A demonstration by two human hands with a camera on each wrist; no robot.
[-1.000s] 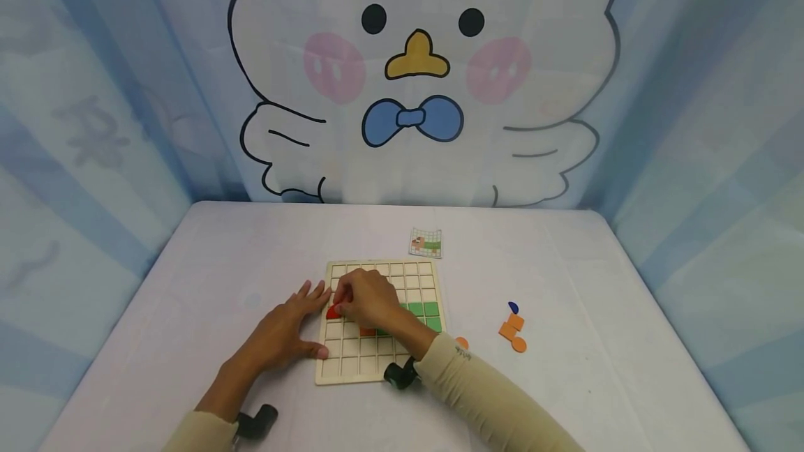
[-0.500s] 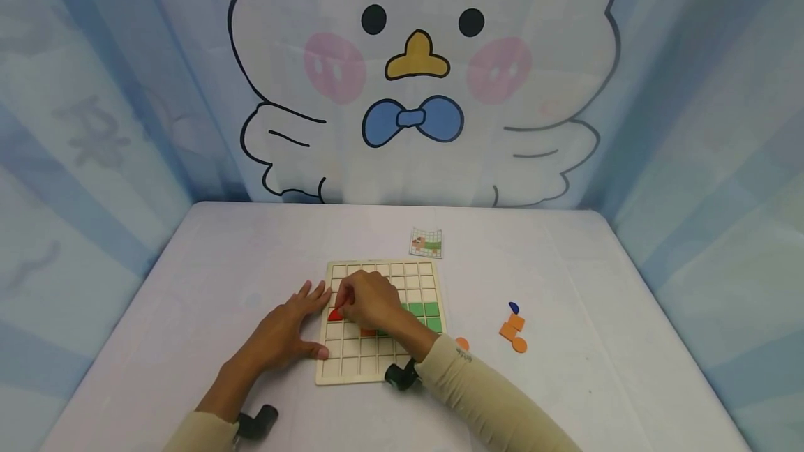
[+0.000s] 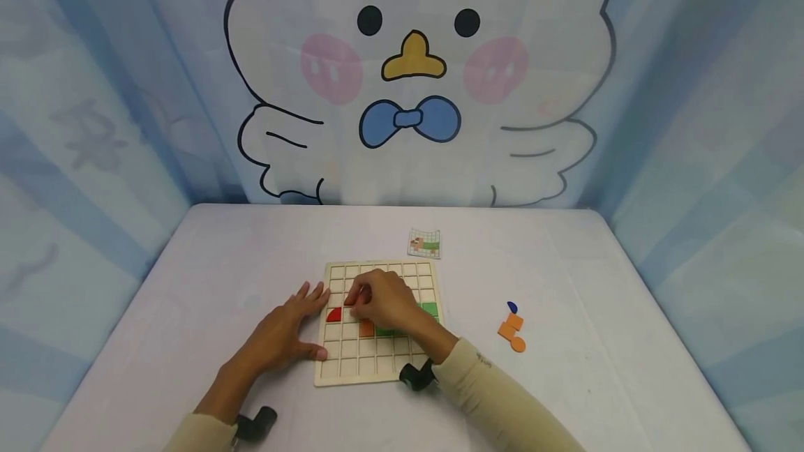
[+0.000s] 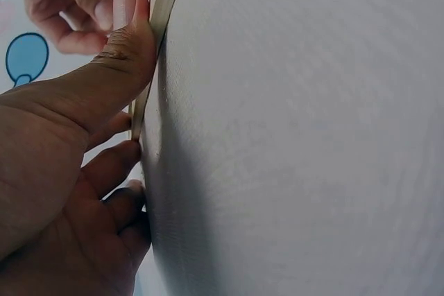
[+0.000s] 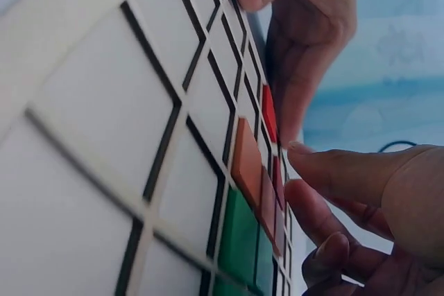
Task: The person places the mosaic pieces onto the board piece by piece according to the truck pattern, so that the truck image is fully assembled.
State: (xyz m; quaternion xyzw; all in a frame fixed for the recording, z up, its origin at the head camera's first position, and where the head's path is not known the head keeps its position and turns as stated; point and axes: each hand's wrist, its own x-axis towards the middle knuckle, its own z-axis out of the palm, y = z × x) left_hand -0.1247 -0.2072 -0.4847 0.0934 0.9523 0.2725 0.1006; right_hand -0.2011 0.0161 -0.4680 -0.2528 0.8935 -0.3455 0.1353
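On the wooden grid board (image 3: pixel 350 367), a red piece (image 3: pixel 334 314) with a curved side sits near the left edge, apart from orange (image 3: pixel 366 328) and green pieces (image 3: pixel 430 309). My left hand (image 3: pixel 285 332) spreads its fingers along the board's left edge; in the left wrist view its thumb (image 4: pixel 125 25) touches the rim. Over the board's middle, my right hand (image 3: pixel 388 304) has bent fingers. The right wrist view shows its thumb and index tips slightly apart beside a dark red piece (image 5: pixel 278 175); whether they touch it is unclear. My right hand covers some squares.
Behind the board lies a small picture card (image 3: pixel 424 243). To the right are a dark blue half-round piece (image 3: pixel 512 307), orange squares (image 3: pixel 506 330) and an orange disc (image 3: pixel 518 344). Patterned curtains surround the white table (image 3: pixel 603 396).
My right hand has moved right, off the red piece at the left edge, which now shows whole. The orange disc beside the board has become hidden behind the sleeve. My left hand stays put.
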